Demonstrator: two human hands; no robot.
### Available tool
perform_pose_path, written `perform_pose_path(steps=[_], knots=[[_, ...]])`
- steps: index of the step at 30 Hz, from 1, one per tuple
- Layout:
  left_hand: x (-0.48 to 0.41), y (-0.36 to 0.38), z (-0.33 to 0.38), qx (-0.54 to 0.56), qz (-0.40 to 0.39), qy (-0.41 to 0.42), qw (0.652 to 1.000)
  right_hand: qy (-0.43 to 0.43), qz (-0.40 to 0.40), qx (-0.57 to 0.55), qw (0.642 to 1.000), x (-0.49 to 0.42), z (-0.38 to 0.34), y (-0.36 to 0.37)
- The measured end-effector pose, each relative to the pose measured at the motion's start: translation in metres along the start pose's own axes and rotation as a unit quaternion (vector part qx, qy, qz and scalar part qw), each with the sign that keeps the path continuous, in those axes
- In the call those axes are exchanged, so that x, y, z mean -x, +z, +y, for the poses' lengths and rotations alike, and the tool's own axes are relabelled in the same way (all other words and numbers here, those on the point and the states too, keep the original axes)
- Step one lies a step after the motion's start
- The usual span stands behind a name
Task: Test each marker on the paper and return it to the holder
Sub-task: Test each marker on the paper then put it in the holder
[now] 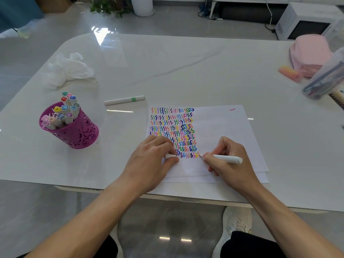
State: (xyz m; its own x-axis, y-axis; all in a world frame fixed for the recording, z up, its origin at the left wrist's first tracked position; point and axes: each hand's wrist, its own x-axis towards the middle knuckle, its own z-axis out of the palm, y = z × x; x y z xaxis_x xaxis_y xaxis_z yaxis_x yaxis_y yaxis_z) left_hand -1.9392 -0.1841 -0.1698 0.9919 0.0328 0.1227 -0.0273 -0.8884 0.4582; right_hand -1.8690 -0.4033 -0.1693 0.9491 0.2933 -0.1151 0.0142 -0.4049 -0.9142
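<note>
A white sheet of paper (223,131) lies on the table, its left half filled with rows of coloured squiggles. My right hand (227,162) grips a white marker (228,158), with its tip touching the paper at the end of the bottom row of squiggles. My left hand (152,161) rests on the paper's lower left part and pinches a white marker cap (170,156). A magenta cut-out holder (74,131) with several capped markers stands at the left. One white marker with a green band (124,100) lies on the table above the paper.
Crumpled white plastic (70,69) lies at the back left. A pink pouch (310,53), an orange-pink object (290,73) and a clear case of pens (325,79) sit at the right edge. The white table's (186,62) front edge runs below my wrists.
</note>
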Motion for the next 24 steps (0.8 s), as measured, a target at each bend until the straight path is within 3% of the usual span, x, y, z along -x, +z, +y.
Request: perform_pose_path(steps=[4, 10, 15, 20, 24], knots=[[0.0, 0.001, 0.0, 0.003, 0.002, 0.003, 1.0, -0.01, -0.024, 0.016, 1.0, 0.0, 0.001, -0.001], [0.0, -0.001, 0.001, 0.031, 0.007, 0.009, 0.999, -0.016, -0.017, -0.088, 0.996, -0.002, -0.007, -0.006], [-0.002, -0.012, 0.014, 0.149, 0.039, -0.027, 0.988, -0.079, -0.032, -0.139, 0.987, 0.0, -0.026, -0.007], [-0.004, -0.019, 0.024, 0.292, 0.027, -0.128, 0.947, -0.053, -0.031, -0.205, 0.977, 0.001, -0.034, -0.003], [-0.004, -0.018, 0.023, 0.326, 0.016, -0.149, 0.933, -0.056, -0.032, -0.217, 0.974, 0.002, -0.034, 0.001]])
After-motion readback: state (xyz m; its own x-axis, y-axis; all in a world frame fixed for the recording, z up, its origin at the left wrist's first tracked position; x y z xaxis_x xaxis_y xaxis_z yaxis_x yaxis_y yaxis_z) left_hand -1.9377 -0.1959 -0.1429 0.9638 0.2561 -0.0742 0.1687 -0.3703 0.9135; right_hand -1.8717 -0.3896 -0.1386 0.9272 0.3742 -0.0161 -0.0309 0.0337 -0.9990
